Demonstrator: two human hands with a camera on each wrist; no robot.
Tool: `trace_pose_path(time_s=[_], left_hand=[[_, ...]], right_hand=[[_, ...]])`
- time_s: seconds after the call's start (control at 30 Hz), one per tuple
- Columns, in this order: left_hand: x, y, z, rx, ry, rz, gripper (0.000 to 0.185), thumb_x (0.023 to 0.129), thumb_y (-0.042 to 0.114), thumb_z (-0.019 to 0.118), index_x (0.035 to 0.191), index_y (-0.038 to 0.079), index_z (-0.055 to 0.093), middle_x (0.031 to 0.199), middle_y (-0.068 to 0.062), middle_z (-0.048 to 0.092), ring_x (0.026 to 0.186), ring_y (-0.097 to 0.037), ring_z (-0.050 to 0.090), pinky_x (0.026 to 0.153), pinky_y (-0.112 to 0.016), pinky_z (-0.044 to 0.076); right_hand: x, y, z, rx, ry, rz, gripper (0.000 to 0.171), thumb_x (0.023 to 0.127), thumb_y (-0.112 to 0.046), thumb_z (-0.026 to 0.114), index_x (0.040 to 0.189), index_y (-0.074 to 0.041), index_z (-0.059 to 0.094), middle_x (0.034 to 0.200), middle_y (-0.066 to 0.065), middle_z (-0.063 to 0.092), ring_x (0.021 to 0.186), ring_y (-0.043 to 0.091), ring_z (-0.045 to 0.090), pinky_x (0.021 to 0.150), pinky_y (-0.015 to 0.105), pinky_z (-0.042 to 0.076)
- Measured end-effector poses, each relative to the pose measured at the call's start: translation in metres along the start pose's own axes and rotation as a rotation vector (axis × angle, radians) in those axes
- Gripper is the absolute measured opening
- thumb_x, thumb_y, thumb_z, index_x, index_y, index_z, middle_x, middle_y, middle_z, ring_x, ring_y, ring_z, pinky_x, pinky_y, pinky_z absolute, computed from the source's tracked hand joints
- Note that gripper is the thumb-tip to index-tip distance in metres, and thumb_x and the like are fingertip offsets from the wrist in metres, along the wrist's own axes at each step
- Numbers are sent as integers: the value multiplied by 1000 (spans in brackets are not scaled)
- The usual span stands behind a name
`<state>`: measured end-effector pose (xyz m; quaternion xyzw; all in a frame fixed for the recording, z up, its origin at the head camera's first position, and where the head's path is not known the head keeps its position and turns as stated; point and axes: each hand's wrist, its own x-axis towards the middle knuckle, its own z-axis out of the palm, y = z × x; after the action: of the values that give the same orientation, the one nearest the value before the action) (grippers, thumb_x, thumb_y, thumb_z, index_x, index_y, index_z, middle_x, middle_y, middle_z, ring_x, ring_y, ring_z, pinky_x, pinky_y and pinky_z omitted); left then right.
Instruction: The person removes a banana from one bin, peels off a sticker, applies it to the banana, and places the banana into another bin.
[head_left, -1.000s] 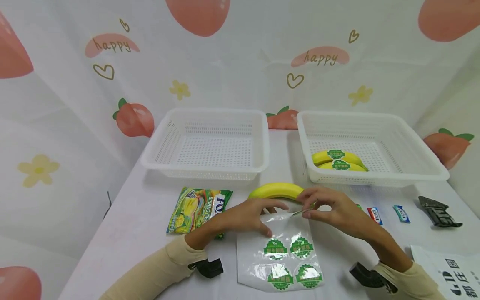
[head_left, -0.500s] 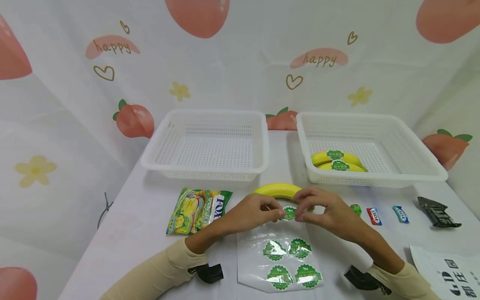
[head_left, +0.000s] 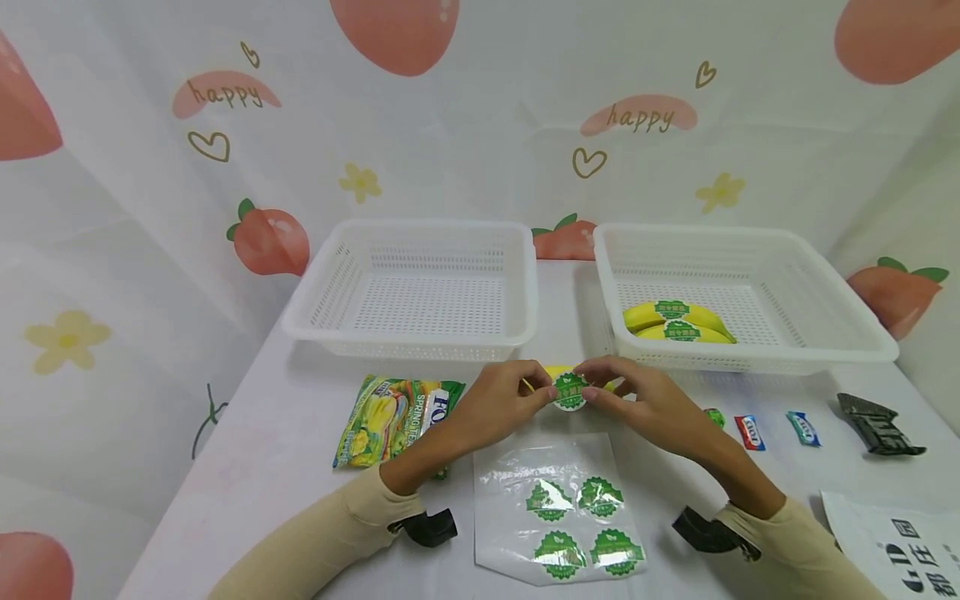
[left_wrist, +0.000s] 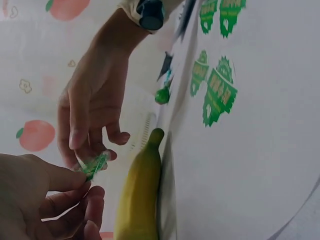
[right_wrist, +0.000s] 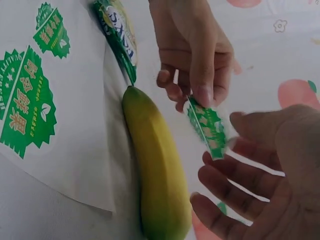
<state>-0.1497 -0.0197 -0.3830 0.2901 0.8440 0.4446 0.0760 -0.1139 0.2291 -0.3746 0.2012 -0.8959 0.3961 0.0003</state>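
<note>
A round green-and-white sticker (head_left: 570, 390) is held up between both hands above the table, free of its backing. My left hand (head_left: 498, 404) pinches its left edge between thumb and fingers. At its right edge is my right hand (head_left: 652, 404), with thumb and fingers spread apart in the right wrist view; the fingertips are at or very near the sticker (right_wrist: 207, 127). A yellow banana (right_wrist: 160, 170) lies just beyond, mostly hidden by the hands in the head view. Nearer the body lies the clear sticker sheet (head_left: 517, 467) with several green stickers left on it.
Two white perforated baskets stand behind: the left basket (head_left: 412, 342) and the right basket (head_left: 757, 354) with two stickered bananas (head_left: 675, 321). A candy bag (head_left: 397, 421) lies left. Small wrapped candies (head_left: 750, 433), a black packet (head_left: 877, 425) and a printed white bag (head_left: 900, 542) lie right.
The sticker has come off the top of the sheet. Both hands have moved forward with it, off the sheet and over the banana, and it now faces the head camera.
</note>
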Motion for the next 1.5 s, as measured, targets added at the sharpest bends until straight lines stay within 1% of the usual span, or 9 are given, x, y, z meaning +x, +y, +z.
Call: trace_pose_path(time_s=[0.17,0.27,0.4,0.5,0.67,0.87,1.07,1.23,1.5], left_hand=[[6,-3,4,110,54,63,11,102,19,72,104,9,78,100,-2,73,91,-14,63,81,-28,52],[8,-6,7,172,73,117,14,101,19,74,109,7,77,109,-5,74,105,-20,65,96,-35,50],[10,-8,9,221,68,148,31,101,24,75,126,6,74,133,-10,71,131,-29,60,115,-49,42],[12,-9,10,258,50,126,45,100,30,76,137,6,68,143,-10,67,139,-32,56,116,-54,42],[16,-15,13,300,39,110,42,100,31,76,134,8,70,132,-6,73,120,-23,65,97,-40,51],[15,-19,14,241,40,103,33,98,22,79,125,5,73,116,-8,75,95,-17,63,78,-26,47],[16,-18,14,234,45,108,32,95,18,81,122,3,73,112,-9,73,93,-18,62,79,-27,47],[17,-16,14,208,35,50,31,95,19,82,120,6,69,114,-7,73,96,-17,62,84,-29,50],[17,-16,15,181,39,10,34,95,19,82,118,8,59,115,-9,71,100,-19,65,89,-34,54]], right_hand=[[12,6,8,-11,40,26,20,102,-22,73,118,-9,74,106,-2,74,98,15,67,81,31,56],[16,10,12,-19,63,16,7,102,-18,73,104,-12,75,104,-1,72,96,16,64,79,30,54],[19,11,15,-33,96,21,7,101,-20,74,101,-13,76,115,3,72,108,21,61,86,37,54],[22,12,17,-28,108,41,10,101,-22,75,104,-13,76,122,7,71,116,26,60,91,45,52],[27,13,21,-1,108,80,10,101,-23,75,102,-13,76,117,8,71,110,26,60,87,41,50],[28,14,23,-5,97,100,10,100,-23,76,97,-13,77,113,7,71,107,26,61,81,33,49],[28,15,24,3,95,117,9,99,-21,77,94,-13,76,115,8,70,105,24,60,78,31,48],[28,15,24,-13,101,129,10,96,-16,80,103,-9,75,114,10,70,102,25,60,76,31,50],[27,17,24,-17,95,27,26,91,-7,83,115,-10,74,120,10,69,111,32,64,86,43,54]])
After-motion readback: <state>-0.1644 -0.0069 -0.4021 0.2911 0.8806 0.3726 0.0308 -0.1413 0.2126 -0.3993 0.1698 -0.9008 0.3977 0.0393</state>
